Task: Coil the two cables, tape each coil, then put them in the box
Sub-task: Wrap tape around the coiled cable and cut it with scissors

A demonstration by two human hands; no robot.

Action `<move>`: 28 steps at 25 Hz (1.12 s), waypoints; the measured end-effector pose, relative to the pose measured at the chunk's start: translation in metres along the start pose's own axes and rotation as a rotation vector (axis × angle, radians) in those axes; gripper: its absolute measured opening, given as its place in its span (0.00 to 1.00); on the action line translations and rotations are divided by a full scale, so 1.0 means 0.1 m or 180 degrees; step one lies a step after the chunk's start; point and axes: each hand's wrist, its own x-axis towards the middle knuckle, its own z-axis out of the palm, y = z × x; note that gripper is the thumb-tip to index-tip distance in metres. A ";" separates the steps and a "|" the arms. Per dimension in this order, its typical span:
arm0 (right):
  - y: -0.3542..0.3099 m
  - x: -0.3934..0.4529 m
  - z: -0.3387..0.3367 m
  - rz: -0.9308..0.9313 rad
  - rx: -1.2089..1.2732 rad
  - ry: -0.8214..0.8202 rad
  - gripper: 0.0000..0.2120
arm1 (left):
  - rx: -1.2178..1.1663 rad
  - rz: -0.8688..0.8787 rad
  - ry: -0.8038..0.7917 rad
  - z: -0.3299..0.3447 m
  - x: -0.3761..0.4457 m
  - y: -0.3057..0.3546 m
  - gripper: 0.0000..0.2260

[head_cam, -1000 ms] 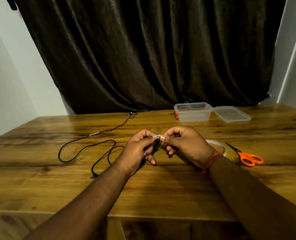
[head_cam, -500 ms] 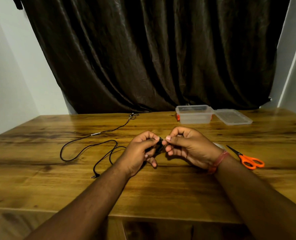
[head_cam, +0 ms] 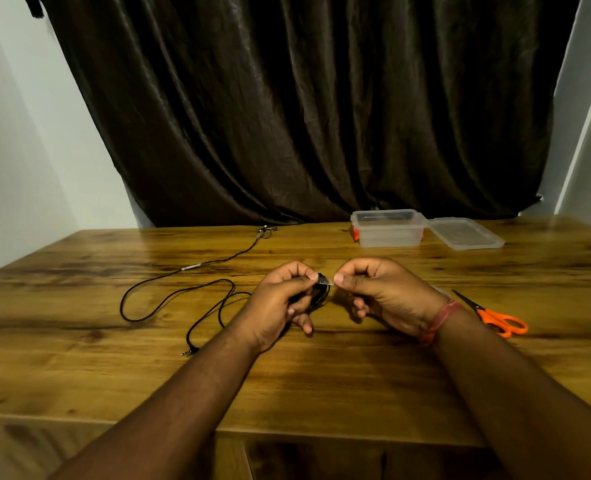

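Observation:
Over the middle of the wooden table [head_cam: 79, 375] my left hand [head_cam: 280, 303] grips a small black cable coil [head_cam: 321, 293]. My right hand [head_cam: 384, 292] pinches a strip of clear tape [head_cam: 325, 280] that runs to the top of the coil. A second black cable [head_cam: 169, 292] lies loose and uncoiled on the table to the left, its jack plug near the front. The clear plastic box [head_cam: 387, 230] stands open at the back right. The tape roll is mostly hidden behind my right wrist.
The box's clear lid [head_cam: 465, 233] lies flat just right of the box. Orange-handled scissors [head_cam: 494, 317] rest on the table right of my right wrist. A dark curtain hangs behind the table's far edge.
My hands have drawn slightly apart, and the tape strip now shows stretched between my right fingertips and the coil. The loose cable, box and scissors have not moved.

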 end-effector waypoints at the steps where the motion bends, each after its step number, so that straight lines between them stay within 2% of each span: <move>1: 0.00 0.00 -0.01 -0.0014 -0.0019 0.0017 0.09 | -0.0001 -0.0002 0.0009 0.00 0.00 0.00 0.01; 8: -0.03 -0.02 0.01 -0.0144 0.0428 -0.0107 0.08 | -0.0060 -0.0002 -0.0033 0.00 0.00 0.00 0.02; 12: -0.01 0.01 0.03 -0.0277 0.0678 0.0034 0.09 | -0.0077 0.0022 -0.0076 -0.01 0.00 -0.01 0.02; 16: 0.00 0.02 0.00 -0.0353 0.0404 0.0057 0.08 | -0.0066 0.0044 -0.0032 -0.02 0.02 -0.02 0.01; 22: 0.03 0.02 -0.11 -0.0410 -0.0063 0.0291 0.09 | -0.0044 0.0215 0.0243 -0.08 0.00 0.04 0.08; 25: 0.04 0.03 -0.10 -0.0511 0.0087 0.0298 0.12 | 0.0080 0.0159 0.0039 -0.07 0.00 0.01 0.06; 28: 0.07 0.03 -0.03 -0.0500 -0.0245 -0.0054 0.16 | 0.0418 0.0115 -0.0219 -0.04 0.00 -0.06 0.03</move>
